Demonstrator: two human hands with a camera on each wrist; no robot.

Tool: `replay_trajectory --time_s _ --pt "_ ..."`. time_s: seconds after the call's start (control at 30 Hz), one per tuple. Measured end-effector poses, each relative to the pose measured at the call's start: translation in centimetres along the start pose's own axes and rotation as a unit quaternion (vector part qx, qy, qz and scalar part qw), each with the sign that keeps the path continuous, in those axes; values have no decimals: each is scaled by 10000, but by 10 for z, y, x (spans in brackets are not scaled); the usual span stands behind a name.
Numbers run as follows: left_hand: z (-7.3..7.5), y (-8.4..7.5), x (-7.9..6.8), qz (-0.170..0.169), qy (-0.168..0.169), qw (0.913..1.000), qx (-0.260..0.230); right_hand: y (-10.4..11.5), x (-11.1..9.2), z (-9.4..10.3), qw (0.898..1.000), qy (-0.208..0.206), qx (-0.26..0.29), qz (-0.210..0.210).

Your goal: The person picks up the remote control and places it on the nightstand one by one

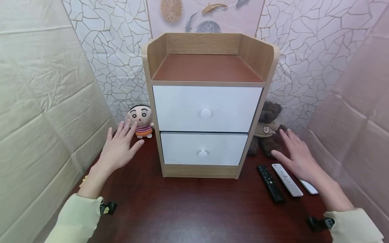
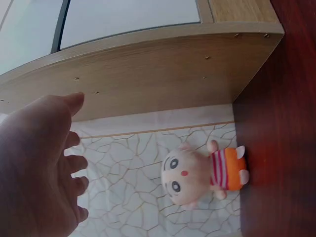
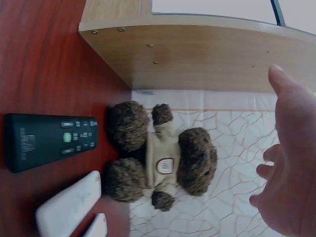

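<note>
A small wooden cabinet (image 1: 200, 171) with two white drawers stands between the hands; both the upper drawer (image 1: 179, 108) and the lower drawer (image 1: 179, 148) are closed. To its left my left hand (image 1: 120, 148) hovers with spread fingers, holding nothing. Behind that hand, in the head view, a plush doll (image 2: 190, 173) in a striped top and orange shorts leans at the wall. My right hand (image 1: 299, 158), likewise empty with fingers extended, is over the right side. A brown teddy bear (image 3: 165, 153) in a beige top sits beyond it.
A black remote control (image 1: 270, 184), a white remote control (image 1: 287, 180) and another white object (image 1: 309, 186), partly under the right forearm, lie on the dark red table (image 1: 188, 209). Cloth curtains (image 1: 45, 101) flank both sides. Something small and yellow (image 1: 83, 181) shows behind the left wrist.
</note>
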State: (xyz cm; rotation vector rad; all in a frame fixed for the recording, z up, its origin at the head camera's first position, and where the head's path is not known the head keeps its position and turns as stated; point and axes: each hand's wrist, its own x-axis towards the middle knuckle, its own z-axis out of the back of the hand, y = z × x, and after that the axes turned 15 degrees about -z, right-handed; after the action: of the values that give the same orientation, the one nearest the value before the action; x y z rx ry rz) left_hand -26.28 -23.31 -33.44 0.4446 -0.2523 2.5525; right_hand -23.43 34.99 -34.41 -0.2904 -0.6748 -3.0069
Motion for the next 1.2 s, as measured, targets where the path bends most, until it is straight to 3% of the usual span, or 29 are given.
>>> replay_trajectory --time_s 0.13,0.23,0.33,0.47,0.7,1.03,1.2 --pt "-12 1 2 -26 -424 9980 -470 -9 -10 -4 9978 -37 661 -76" --pt "-21 1 4 -15 -780 9915 -1040 -15 -18 -9 9952 -215 934 -186" --pt "-29 0 7 -35 -1153 9802 -1611 -20 -26 -17 9921 -361 1146 -366" --pt "-37 -4 10 -44 -1504 9651 -2145 -28 -37 -31 9864 -261 1472 -683" --pt "-45 -13 13 -39 -1879 9399 -2850 -41 -54 -55 9770 -104 1846 -1065" --pt "-55 -28 21 -475 -2426 8968 -3669 -53 -74 -76 9626 -458 2431 -1104" --pt "-59 -33 22 -528 -2767 8791 -3845 -56 -81 -80 9650 -447 2192 -1366"
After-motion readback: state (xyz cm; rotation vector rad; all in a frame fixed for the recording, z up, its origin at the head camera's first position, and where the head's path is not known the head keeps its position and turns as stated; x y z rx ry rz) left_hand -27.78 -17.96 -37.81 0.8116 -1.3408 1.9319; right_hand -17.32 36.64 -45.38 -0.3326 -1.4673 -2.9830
